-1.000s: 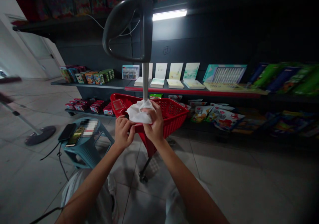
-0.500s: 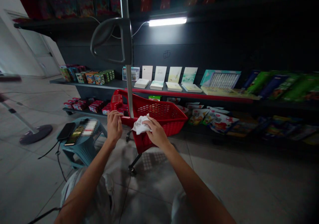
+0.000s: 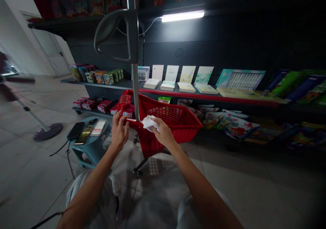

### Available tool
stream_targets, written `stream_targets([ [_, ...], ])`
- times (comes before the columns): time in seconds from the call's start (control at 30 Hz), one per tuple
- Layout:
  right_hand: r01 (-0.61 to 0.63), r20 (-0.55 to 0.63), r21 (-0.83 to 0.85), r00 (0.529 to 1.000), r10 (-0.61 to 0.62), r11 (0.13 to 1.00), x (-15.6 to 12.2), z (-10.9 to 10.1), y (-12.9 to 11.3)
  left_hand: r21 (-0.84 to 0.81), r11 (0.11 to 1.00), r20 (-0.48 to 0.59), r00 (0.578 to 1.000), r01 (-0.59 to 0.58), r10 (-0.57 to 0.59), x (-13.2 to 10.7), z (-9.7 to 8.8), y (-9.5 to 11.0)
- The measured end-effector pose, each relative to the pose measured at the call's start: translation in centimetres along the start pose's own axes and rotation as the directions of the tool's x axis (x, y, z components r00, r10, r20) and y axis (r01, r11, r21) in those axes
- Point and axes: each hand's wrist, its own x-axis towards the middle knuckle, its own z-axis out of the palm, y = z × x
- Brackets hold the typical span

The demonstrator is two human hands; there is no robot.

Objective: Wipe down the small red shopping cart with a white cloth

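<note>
A small red plastic shopping cart (image 3: 175, 132) with a perforated basket stands in front of me. A grey metal pole (image 3: 134, 86) with a dark loop handle (image 3: 133, 35) rises from its near side. My right hand (image 3: 164, 132) is closed on a crumpled white cloth (image 3: 149, 123), pressed against the cart's near rim beside the pole's foot. My left hand (image 3: 120, 132) is at the handle end of the cart, its fingers spread and the tips at the red edge. Whether those fingertips press on the plastic is hard to see.
A blue-green stool (image 3: 89, 154) at left holds phones (image 3: 84, 135) and a black device with cables. A round-based stand (image 3: 48, 132) is beyond it. Behind the cart, dark shelves (image 3: 229, 100) carry books, boxes and snack bags under a tube light (image 3: 182, 16).
The view has turned slightly left, so the scene sits further right. The fingers of my left hand have spread from a curled pose. My right hand still keeps the cloth on the rim.
</note>
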Motion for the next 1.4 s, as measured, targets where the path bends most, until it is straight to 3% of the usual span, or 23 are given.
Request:
stream_targets([
  [0.2,-0.133,0.080,-0.138,0.986,0.144,0.982,-1.8,-4.1,3.2,0.013,0.999,-0.003,0.999,0.047,-0.047,-0.3,-0.1,-0.4],
  [0.33,-0.265,0.120,-0.302,0.942,0.312,0.916,-3.6,-7.8,6.3,0.024,0.994,-0.028,0.994,0.104,-0.103,-0.3,-0.3,-0.5],
  [0.47,-0.391,0.053,-0.438,0.887,0.458,0.809,-5.7,-11.1,9.8,0.049,0.995,-0.052,0.995,0.092,-0.089,-0.4,-0.7,-0.9],
  [0.6,-0.456,-0.014,-0.503,0.854,0.520,0.735,-7.6,-13.3,12.2,0.027,0.995,-0.051,0.994,0.093,-0.092,-0.5,-0.8,-1.1],
  [0.8,-0.437,-0.048,-0.484,0.879,0.475,0.758,-8.5,-13.5,12.8,-0.032,0.994,-0.037,0.994,0.101,-0.102,-0.4,-0.6,-0.8],
  [1.17,-0.453,-0.053,-0.516,0.864,0.500,0.728,-8.0,-12.3,10.3,-0.060,0.998,-0.025,0.999,0.027,-0.029,-0.8,-0.7,-1.4],
  [1.4,-0.446,-0.050,-0.513,0.869,0.493,0.733,-7.9,-12.2,10.2,-0.085,0.996,-0.036,0.999,-0.018,0.015,-0.8,-0.6,-1.5],
])
